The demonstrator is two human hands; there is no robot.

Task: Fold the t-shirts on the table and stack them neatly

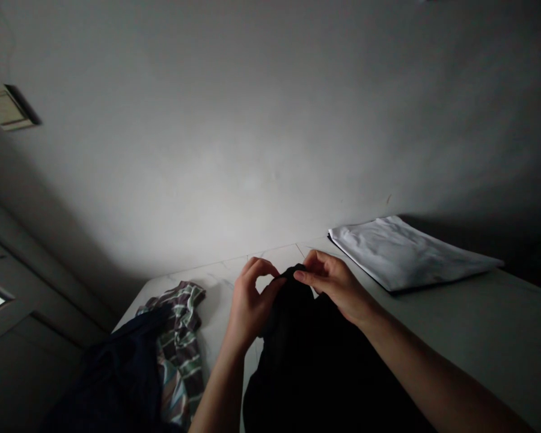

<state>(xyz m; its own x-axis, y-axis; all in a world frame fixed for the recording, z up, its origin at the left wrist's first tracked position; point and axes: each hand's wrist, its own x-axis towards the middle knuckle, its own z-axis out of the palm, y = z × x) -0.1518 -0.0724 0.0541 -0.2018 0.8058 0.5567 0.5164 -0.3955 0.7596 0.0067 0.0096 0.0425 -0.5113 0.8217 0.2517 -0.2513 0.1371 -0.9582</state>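
The left hand [250, 307] is curling partly closed, with its thumb and fingertips pinching the narrow top of a limp, matte black fabric garment [293, 355]. The right hand [331, 285] is more open, with its fingers reaching forward and gripping the same top edge from the other side. Working close together at the fingertips is keeping the gathered cloth controlled while its soft bulk is hanging down toward the person and draping over the table edge. The exact fold under the fingers is too dark to tell. A white marble-veined tabletop [270, 260] is extending behind the hands. To the left, a crumpled cotton shirt with grey-brown, green and white stripes [180, 325] is lying against a dark navy cloth [117, 373]. To the right, a flat, smooth white folded textile with a dark edge [401, 252] is resting on the table.
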